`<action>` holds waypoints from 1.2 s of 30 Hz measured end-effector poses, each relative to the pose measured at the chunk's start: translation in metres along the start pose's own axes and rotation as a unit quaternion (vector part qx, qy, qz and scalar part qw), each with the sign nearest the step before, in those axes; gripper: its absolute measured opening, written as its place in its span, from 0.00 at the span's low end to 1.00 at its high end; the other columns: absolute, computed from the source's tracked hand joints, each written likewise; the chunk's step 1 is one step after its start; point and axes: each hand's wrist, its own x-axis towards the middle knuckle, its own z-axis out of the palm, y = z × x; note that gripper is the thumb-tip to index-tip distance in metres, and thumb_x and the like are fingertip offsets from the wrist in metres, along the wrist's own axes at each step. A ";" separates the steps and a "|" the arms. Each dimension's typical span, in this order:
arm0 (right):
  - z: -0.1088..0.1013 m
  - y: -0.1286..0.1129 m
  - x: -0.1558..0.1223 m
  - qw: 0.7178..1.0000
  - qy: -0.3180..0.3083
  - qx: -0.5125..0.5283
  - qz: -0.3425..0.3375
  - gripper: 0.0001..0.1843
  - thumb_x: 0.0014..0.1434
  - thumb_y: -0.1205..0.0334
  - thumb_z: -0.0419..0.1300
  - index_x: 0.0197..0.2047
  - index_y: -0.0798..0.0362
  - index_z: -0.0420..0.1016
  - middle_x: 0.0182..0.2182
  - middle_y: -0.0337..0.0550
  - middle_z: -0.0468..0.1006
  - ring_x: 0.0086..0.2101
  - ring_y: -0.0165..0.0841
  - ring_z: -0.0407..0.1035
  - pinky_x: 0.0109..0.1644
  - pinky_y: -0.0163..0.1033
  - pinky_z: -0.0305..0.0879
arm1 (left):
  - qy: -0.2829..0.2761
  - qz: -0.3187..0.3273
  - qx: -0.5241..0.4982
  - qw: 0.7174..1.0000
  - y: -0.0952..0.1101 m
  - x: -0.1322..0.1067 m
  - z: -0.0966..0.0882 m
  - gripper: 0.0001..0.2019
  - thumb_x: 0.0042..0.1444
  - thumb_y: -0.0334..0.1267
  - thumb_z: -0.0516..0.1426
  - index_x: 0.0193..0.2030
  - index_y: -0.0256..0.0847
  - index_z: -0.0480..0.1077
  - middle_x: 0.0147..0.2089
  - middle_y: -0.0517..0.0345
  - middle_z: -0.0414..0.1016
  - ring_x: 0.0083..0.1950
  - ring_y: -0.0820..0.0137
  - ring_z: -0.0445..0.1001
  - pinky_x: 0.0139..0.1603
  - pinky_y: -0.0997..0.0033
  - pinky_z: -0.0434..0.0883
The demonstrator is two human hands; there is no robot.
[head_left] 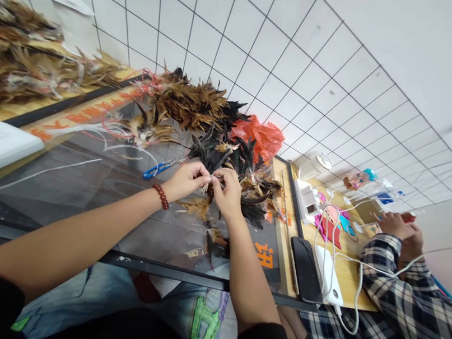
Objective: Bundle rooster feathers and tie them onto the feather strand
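Your left hand (pixel 187 182) and right hand (pixel 227 193) are both pinched closed, fingertips meeting; can't tell what tiny bit they've got. Blue-handled scissors (pixel 156 170) sit just left, dark feathers (pixel 206 152) right behind your fingers, then a red plastic bag (pixel 263 138).

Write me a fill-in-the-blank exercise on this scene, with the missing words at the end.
1. The left hand and right hand pinch close together beside dark ____.
2. A beaded bracelet is worn just behind the ____ hand.
3. The small tool lying next to that hand has ____ handles.

Missing words: feathers; left; blue.
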 end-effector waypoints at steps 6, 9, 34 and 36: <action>-0.005 -0.006 0.004 0.998 0.057 -0.018 -0.007 0.05 0.60 0.67 0.50 0.32 0.51 0.64 0.36 0.45 0.70 0.42 0.35 0.66 0.49 0.41 0.64 | 0.008 -0.010 0.003 1.000 -0.004 0.002 -0.002 0.09 0.45 0.40 0.62 0.25 0.37 0.68 0.21 0.62 0.68 0.21 0.76 0.63 0.24 0.75 0.61; -0.008 -0.007 0.005 0.999 0.038 0.002 0.000 0.04 0.61 0.64 0.52 0.37 0.52 0.67 0.40 0.45 0.71 0.41 0.33 0.67 0.49 0.40 0.64 | 0.004 -0.004 -0.005 1.000 -0.006 0.002 -0.002 0.10 0.45 0.41 0.62 0.25 0.38 0.68 0.20 0.62 0.67 0.21 0.76 0.63 0.24 0.75 0.62; -0.003 -0.006 -0.001 0.996 -0.080 0.011 -0.031 0.21 0.58 0.72 0.49 0.53 0.51 0.67 0.56 0.50 0.70 0.54 0.36 0.66 0.57 0.45 0.65 | 0.015 -0.028 -0.038 0.999 0.008 0.000 -0.003 0.10 0.37 0.35 0.65 0.27 0.37 0.69 0.26 0.61 0.71 0.27 0.76 0.68 0.30 0.74 0.66; 0.002 -0.003 -0.003 0.994 -0.101 0.027 -0.041 0.27 0.57 0.74 0.47 0.59 0.52 0.63 0.57 0.50 0.70 0.57 0.35 0.65 0.61 0.45 0.63 | 0.010 0.015 0.027 0.999 0.008 -0.002 -0.002 0.07 0.39 0.34 0.62 0.27 0.38 0.68 0.26 0.61 0.71 0.27 0.75 0.67 0.30 0.74 0.67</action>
